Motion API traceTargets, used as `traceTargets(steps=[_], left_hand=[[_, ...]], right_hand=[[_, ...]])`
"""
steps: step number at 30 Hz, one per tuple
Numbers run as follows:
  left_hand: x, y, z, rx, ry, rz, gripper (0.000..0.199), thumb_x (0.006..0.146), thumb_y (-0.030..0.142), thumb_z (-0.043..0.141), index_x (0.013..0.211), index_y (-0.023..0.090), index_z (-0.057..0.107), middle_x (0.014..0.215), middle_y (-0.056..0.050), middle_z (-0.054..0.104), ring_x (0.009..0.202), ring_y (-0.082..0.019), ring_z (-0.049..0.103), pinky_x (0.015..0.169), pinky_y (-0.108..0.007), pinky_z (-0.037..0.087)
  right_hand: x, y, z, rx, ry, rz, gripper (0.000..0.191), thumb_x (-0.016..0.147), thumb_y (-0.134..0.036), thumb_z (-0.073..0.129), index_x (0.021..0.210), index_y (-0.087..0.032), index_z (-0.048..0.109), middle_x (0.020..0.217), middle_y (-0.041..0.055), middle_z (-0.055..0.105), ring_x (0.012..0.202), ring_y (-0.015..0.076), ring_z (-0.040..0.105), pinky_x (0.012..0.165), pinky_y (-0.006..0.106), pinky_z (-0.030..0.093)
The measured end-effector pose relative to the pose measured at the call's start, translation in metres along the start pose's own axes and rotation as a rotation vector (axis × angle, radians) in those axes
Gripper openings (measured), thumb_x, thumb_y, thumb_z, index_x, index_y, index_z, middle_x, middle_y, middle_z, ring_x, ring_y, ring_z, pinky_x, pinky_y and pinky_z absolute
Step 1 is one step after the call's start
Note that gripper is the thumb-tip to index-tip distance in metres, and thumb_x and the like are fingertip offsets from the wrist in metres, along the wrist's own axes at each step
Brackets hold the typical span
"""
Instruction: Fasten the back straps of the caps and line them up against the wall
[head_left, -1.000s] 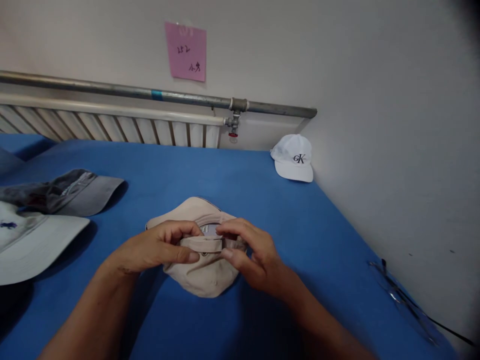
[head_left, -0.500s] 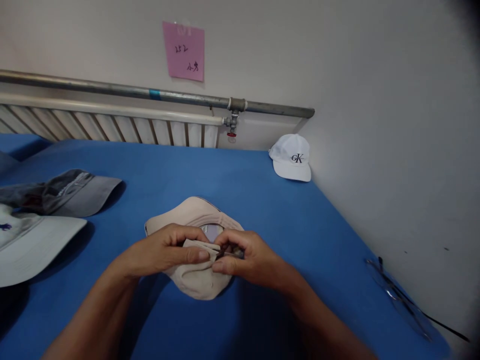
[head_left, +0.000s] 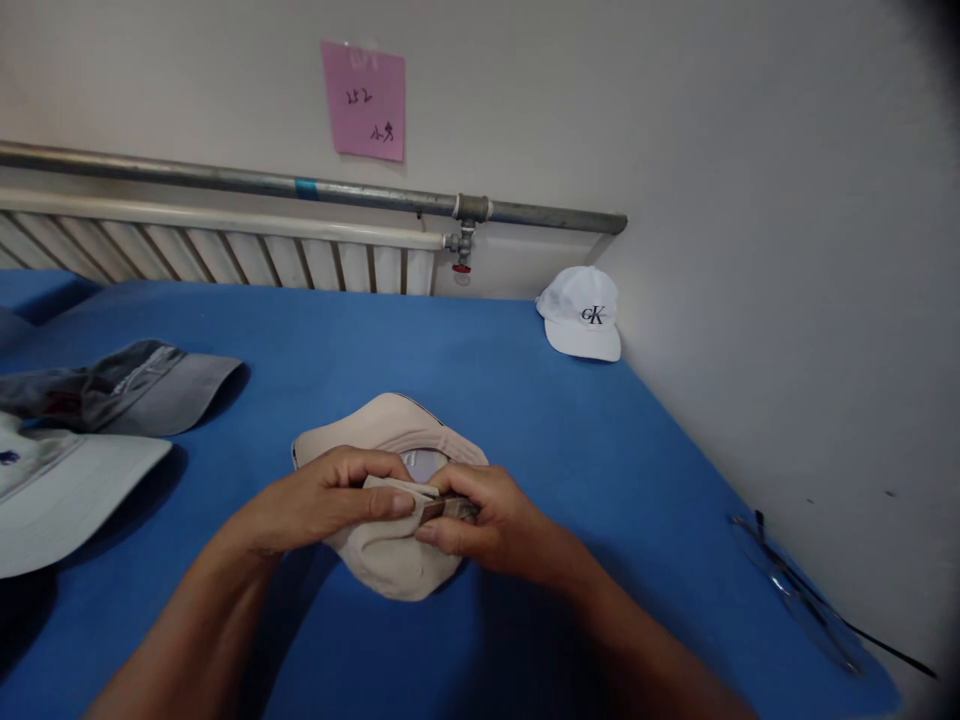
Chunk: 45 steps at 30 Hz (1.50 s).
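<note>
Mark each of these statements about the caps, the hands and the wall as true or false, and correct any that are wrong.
1. The left hand and the right hand both hold the beige cap. True.
2. The eyeglasses rest on the beige cap. False: the eyeglasses lie on the blue surface, off to the right.
3. The pink paper is on the wall, above the metal pipe. True.
4. The valve handle is green. False: the valve handle is red.
5. The grey cap lies to the left of the beige cap. True.
</note>
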<state>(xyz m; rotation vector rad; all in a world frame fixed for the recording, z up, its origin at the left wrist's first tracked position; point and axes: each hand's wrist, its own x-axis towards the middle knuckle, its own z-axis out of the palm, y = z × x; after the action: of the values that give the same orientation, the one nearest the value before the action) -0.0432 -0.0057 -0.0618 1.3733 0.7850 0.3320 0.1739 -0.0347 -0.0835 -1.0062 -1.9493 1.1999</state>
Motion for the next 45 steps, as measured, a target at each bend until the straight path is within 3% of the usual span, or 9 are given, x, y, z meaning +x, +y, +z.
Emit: traceTargets(steps=[11, 19, 25, 27, 30, 33, 37, 41, 45], left_hand=[[-0.001, 0.001, -0.004, 0.041, -0.039, 0.084, 0.021, 0.084, 0.038, 0.065, 0.082, 0.017, 0.07, 0.066, 0.003, 0.055, 0.06, -0.008, 0.043, 0.055, -0.019, 0.034], [0.001, 0.0, -0.001, 0.082, -0.052, 0.088, 0.024, 0.087, 0.039, 0.061, 0.081, 0.016, 0.067, 0.059, 0.005, 0.043, 0.053, -0.007, 0.032, 0.047, -0.02, 0.025], [-0.004, 0.001, -0.008, 0.081, -0.063, 0.071, 0.024, 0.083, 0.035, 0.067, 0.101, 0.019, 0.063, 0.086, 0.0, 0.059, 0.072, -0.012, 0.05, 0.06, -0.021, 0.039], [-0.005, 0.001, -0.01, 0.078, -0.054, 0.037, 0.024, 0.082, 0.035, 0.067, 0.098, 0.017, 0.062, 0.081, 0.001, 0.057, 0.068, -0.011, 0.049, 0.057, -0.02, 0.038], [-0.006, 0.002, -0.01, 0.068, -0.023, -0.024, 0.021, 0.085, 0.036, 0.063, 0.09, 0.015, 0.061, 0.068, 0.004, 0.051, 0.058, -0.009, 0.042, 0.05, -0.02, 0.032], [-0.005, 0.003, -0.007, 0.073, 0.009, -0.032, 0.02, 0.086, 0.036, 0.062, 0.089, 0.015, 0.061, 0.068, 0.004, 0.051, 0.058, -0.009, 0.041, 0.051, -0.02, 0.033], [-0.004, 0.0, -0.006, 0.055, -0.02, 0.054, 0.019, 0.086, 0.033, 0.062, 0.099, 0.019, 0.066, 0.081, 0.001, 0.058, 0.069, -0.01, 0.048, 0.059, -0.02, 0.038], [-0.004, -0.006, -0.009, 0.04, -0.024, 0.089, 0.021, 0.085, 0.032, 0.064, 0.103, 0.023, 0.069, 0.076, 0.002, 0.056, 0.063, -0.009, 0.042, 0.056, -0.019, 0.035], [-0.004, -0.01, -0.01, 0.025, 0.021, 0.068, 0.025, 0.084, 0.035, 0.064, 0.106, 0.022, 0.069, 0.059, 0.005, 0.042, 0.052, -0.009, 0.03, 0.046, -0.02, 0.024]], right_hand=[[0.0, -0.006, 0.004, 0.127, 0.041, 0.014, 0.018, 0.076, -0.026, 0.069, 0.069, -0.018, 0.055, 0.061, -0.0062, 0.046, 0.057, 0.0083, 0.04, 0.055, 0.022, 0.032], [0.001, -0.002, 0.008, 0.121, 0.132, -0.001, 0.02, 0.079, -0.03, 0.061, 0.066, -0.019, 0.051, 0.06, -0.0047, 0.045, 0.057, 0.0097, 0.039, 0.053, 0.024, 0.031], [0.005, 0.002, -0.001, 0.246, 0.166, 0.117, 0.021, 0.075, -0.031, 0.062, 0.063, -0.019, 0.05, 0.059, -0.0047, 0.041, 0.056, 0.0098, 0.036, 0.051, 0.023, 0.028], [0.005, 0.003, -0.003, 0.219, 0.163, 0.112, 0.02, 0.075, -0.03, 0.062, 0.063, -0.019, 0.051, 0.058, -0.0049, 0.041, 0.056, 0.0097, 0.036, 0.051, 0.023, 0.029], [0.004, 0.003, -0.003, 0.093, 0.212, 0.029, 0.007, 0.077, -0.026, 0.062, 0.076, -0.02, 0.059, 0.067, -0.0034, 0.053, 0.061, 0.0113, 0.047, 0.058, 0.024, 0.038], [0.003, 0.002, 0.0, -0.097, 0.315, -0.155, 0.02, 0.078, -0.02, 0.06, 0.099, -0.022, 0.062, 0.09, 0.0017, 0.066, 0.082, 0.016, 0.06, 0.075, 0.03, 0.047], [0.0, -0.001, 0.005, -0.337, 0.359, -0.415, 0.025, 0.083, -0.019, 0.061, 0.107, -0.021, 0.062, 0.103, 0.0073, 0.068, 0.099, 0.0208, 0.062, 0.089, 0.039, 0.047], [-0.001, -0.001, 0.008, -0.336, 0.338, -0.458, 0.024, 0.086, -0.022, 0.062, 0.11, -0.023, 0.064, 0.105, 0.0077, 0.067, 0.1, 0.0206, 0.063, 0.091, 0.04, 0.05], [-0.001, 0.001, 0.007, -0.266, 0.295, -0.442, 0.027, 0.09, -0.018, 0.057, 0.116, -0.023, 0.063, 0.113, 0.0089, 0.064, 0.107, 0.0199, 0.061, 0.095, 0.039, 0.05]])
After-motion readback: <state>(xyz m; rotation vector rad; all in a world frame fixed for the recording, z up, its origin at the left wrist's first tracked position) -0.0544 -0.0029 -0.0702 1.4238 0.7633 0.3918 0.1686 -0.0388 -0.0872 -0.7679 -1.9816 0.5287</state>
